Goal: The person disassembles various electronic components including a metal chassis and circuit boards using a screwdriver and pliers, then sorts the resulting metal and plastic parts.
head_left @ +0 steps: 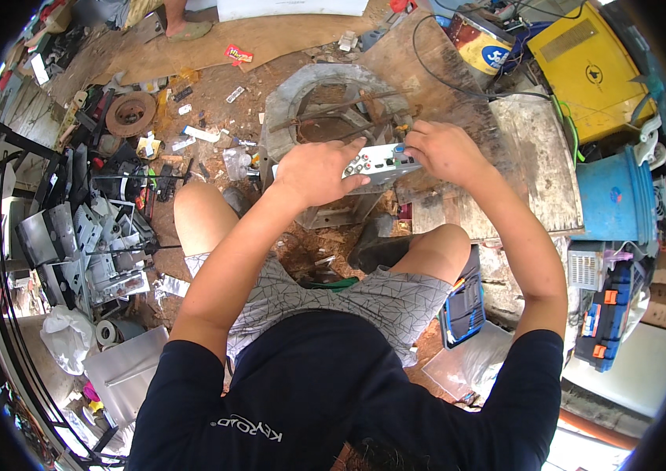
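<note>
A flat metal electronics box [381,162] with a row of round sockets and ports is tilted above an octagonal metal stand [282,106]. My left hand [319,170] grips the box's left end, thumb on the near side and fingers over the top. At the right end, my right hand [444,153] is closed, its fingertips pinched beside a small blue part. Whatever lies between those fingertips is too small to make out. Behind the box, thin rusty rods [341,114] lie across the stand's round opening.
Scrap metal casings [85,251] are heaped at the left, near a rusty disc [130,115]. A worn wooden board [533,169] lies to the right, with a yellow case [592,67] and a blue bucket [616,196] beyond. A tool pouch [465,310] sits by my right knee.
</note>
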### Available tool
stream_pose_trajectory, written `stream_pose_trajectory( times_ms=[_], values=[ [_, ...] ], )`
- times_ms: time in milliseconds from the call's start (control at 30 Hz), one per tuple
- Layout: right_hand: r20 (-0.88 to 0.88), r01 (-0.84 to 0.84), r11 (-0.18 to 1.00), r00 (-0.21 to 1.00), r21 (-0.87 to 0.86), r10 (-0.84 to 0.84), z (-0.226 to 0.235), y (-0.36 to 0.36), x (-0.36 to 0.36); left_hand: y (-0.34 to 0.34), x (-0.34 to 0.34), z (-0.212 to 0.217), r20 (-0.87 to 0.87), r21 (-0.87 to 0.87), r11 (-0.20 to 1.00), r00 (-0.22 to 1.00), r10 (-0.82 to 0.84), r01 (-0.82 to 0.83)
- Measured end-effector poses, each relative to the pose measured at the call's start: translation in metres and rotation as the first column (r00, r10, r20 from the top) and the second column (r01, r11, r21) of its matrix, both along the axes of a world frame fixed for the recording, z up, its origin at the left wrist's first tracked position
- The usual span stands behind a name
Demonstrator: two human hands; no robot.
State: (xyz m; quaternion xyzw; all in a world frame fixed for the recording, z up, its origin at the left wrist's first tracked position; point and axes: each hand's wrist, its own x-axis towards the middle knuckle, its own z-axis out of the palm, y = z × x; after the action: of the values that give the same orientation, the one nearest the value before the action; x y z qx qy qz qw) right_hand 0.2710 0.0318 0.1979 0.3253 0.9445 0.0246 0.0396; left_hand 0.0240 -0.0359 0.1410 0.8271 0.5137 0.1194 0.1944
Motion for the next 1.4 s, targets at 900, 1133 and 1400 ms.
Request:
stream_pose_trajectory(
  times_ms=[900, 1133, 1400],
  values=[
    [-0.021, 0.009, 0.999, 1.0, -0.046, -0.01, 0.004, -0.002, -0.004, 0.001, -0.001, -0.012, 0.007, 0.079, 0.997, 1.0, -0.002, 0.001],
    [-0.083, 0.052, 0.998, 0.995, -0.019, -0.053, -0.001, -0.003, -0.001, 0.0, 0.0, -0.002, -0.02, 0.007, 1.0, 1.0, -0.006, 0.006],
    [-0.101, 0.004, 1.0, 0.995, 0.018, -0.002, -0.002, -0.002, -0.002, 0.001, -0.001, 0.0, -0.03, -0.002, 1.0, 1.0, -0.002, 0.002]
  ],
)
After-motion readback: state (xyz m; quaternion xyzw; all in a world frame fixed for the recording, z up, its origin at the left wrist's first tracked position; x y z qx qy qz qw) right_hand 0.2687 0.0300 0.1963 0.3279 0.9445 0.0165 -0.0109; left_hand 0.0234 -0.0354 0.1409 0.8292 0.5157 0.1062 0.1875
